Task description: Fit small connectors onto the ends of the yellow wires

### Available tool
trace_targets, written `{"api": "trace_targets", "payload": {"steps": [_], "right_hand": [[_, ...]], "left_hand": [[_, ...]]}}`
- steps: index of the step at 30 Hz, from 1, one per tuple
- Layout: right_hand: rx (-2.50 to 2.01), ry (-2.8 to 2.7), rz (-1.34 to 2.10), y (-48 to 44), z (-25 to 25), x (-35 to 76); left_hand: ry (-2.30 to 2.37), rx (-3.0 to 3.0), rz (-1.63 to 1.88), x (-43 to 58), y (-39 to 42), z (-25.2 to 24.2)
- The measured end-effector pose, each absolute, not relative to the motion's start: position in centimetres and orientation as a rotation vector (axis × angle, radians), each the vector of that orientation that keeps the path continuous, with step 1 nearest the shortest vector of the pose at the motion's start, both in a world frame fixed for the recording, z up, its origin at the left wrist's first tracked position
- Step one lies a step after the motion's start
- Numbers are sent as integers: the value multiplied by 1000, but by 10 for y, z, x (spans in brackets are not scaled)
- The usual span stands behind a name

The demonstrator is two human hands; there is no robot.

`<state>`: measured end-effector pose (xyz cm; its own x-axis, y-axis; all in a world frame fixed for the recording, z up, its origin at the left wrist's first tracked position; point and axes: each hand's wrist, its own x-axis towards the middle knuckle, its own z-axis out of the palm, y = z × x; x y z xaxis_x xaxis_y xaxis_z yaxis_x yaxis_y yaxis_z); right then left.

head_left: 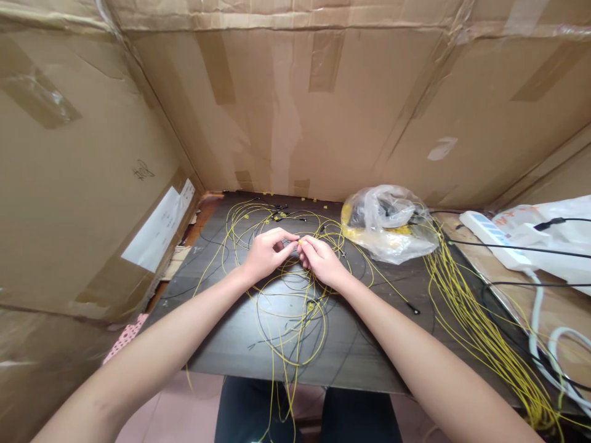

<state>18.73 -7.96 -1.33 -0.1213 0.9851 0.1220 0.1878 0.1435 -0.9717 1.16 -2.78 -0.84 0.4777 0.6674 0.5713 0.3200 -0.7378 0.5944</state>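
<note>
Over the middle of the dark table, my left hand and my right hand meet at their fingertips. My left thumb and forefinger pinch the thin black end of a wire. My right thumb and forefinger press on a small yellow piece right beside it; the fingers hide most of both. Loose loops of thin yellow wire spread under and around my hands, several with black ends. A black-tipped wire end lies to the right of my right hand.
A clear plastic bag with yellow and dark contents stands at the back right. From it a thick bundle of yellow wires runs forward. Farther right lies a white power strip with cables. Cardboard walls enclose the table; small yellow pieces lie behind my hands.
</note>
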Motion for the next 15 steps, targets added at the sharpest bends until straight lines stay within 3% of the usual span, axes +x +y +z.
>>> {"api": "trace_targets", "payload": {"steps": [15], "right_hand": [[-1241,-1516,1050,-80,-16,187]], "left_hand": [[858,2367,1109,10,-28,-6]]}}
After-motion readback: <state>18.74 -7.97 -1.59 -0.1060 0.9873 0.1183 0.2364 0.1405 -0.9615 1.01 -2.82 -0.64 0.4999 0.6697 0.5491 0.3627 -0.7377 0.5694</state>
